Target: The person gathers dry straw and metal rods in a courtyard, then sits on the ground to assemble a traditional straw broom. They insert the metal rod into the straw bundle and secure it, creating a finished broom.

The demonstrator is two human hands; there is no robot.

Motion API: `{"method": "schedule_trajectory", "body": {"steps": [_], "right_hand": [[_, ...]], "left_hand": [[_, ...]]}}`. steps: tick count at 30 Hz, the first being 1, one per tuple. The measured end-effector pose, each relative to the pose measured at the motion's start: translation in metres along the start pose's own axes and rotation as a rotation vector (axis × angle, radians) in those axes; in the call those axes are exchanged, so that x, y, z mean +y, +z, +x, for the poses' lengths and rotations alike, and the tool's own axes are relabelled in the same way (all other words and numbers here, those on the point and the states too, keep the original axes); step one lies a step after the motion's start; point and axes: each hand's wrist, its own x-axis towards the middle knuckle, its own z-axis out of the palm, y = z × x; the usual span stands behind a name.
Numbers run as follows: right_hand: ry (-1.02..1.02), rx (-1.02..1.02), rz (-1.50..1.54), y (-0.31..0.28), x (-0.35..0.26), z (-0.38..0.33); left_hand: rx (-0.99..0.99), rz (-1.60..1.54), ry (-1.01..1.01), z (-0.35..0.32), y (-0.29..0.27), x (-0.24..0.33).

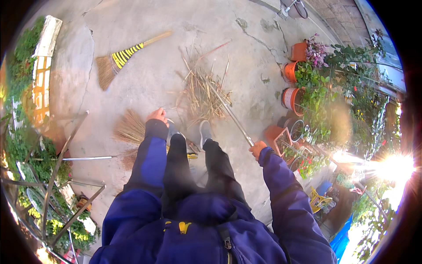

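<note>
My right hand point(258, 150) is closed round the near end of a long silvery metal pole point(233, 118). The pole slants away to the upper left, and its far end reaches into a loose heap of dry straw and twigs point(202, 94) on the concrete. Left of that heap, my left hand point(158, 115) is closed with its fingers curled. A thin, pale strand shows at its fingertips, too fine to name. Just beside my left forearm spread the bristles of a straw broom point(130, 126), its handle hidden behind my arm and legs.
A broom with yellow-and-black binding point(121, 59) lies at the upper left. Potted plants point(291, 99) line the right side. At lower left stand a metal frame point(55, 176) and a silvery pole point(90, 158). A white-and-yellow planter wall point(41, 83) borders the left.
</note>
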Motion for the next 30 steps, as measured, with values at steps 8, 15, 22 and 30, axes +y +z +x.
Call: {"method": "schedule_trajectory", "body": {"steps": [8,15,22,30], "right_hand": [[-0.239,-0.051,-0.783,-0.001,-0.070,-0.036],[0.249,-0.006,0.182,0.011,-0.012,0.017],[-0.096,-0.055,-0.357,0.004,0.028,0.036],[-0.427,-0.092,-0.566,-0.062,0.022,0.049]], "left_hand": [[-0.059,-0.011,0.042,0.015,-0.006,0.002],[-0.110,-0.259,-0.031,0.003,-0.026,-0.001],[-0.208,-0.257,0.102,-0.080,-0.041,0.020],[-0.123,-0.347,0.467,-0.234,-0.061,0.044]]}}
